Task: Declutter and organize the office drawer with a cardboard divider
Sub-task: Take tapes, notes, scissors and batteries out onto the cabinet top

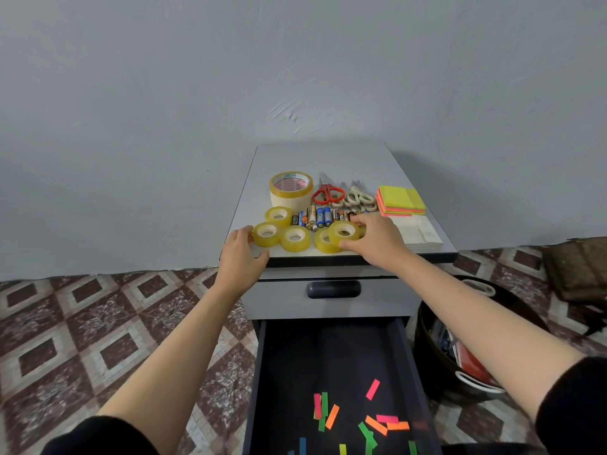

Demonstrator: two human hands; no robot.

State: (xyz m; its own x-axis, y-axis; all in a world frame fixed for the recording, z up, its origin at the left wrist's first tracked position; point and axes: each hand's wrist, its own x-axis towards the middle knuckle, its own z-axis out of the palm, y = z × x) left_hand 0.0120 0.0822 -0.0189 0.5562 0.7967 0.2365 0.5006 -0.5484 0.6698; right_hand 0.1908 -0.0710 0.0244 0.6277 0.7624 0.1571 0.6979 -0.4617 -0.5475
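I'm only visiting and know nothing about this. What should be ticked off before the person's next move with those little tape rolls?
1. Drawer open to take things: ok.
2. Drawer floor cleared: not ok, coloured paper strips lie on it.
3. Right-hand grip on the right tape roll: ok, fingers and thumb curl round it.
4. Left-hand grip on the leftmost tape roll: cannot tell, the fingers touch its side.
5. Cardboard divider within reach: cannot tell, none in view.
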